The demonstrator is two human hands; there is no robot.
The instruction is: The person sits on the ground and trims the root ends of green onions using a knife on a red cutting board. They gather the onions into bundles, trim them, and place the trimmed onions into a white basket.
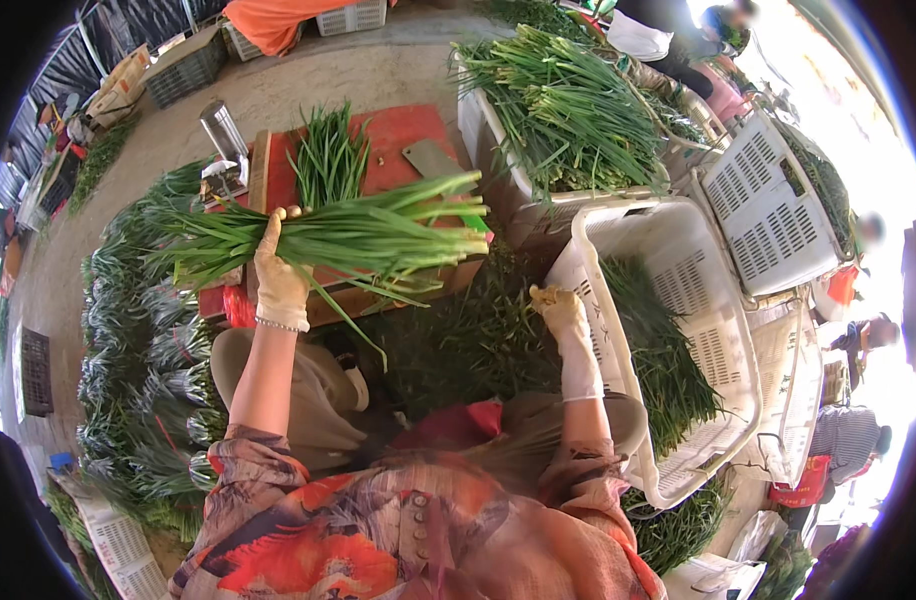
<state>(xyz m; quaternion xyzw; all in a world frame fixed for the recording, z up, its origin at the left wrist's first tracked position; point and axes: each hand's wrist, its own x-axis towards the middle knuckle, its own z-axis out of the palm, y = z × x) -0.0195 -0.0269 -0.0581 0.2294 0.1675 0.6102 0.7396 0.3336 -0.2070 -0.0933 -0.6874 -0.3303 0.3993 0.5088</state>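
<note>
My left hand [278, 277], in a pale glove, grips a loose bunch of green garlic chives [368, 229] above a red-topped low table [405, 127]. The bunch lies sideways, with its pale cut ends to the right and leaf tips to the left. One long leaf droops below it. My right hand [559, 311], also gloved, has its fingers curled beside the rim of a white plastic crate [690, 277]; nothing shows in it. More chives [653, 345] lie in that crate. Behind the held bunch, a smaller bunch [330, 157] rests on the table near a cleaver [431, 159], whose lower part is partly covered.
Tied chive bundles [180, 360] are stacked at my left. A metal cylinder [223, 129] stands at the table's left edge. Another white crate [495, 127] heaped with chives stands at the back right. Loose leaves [458, 345] cover the ground between my legs. People work at far right.
</note>
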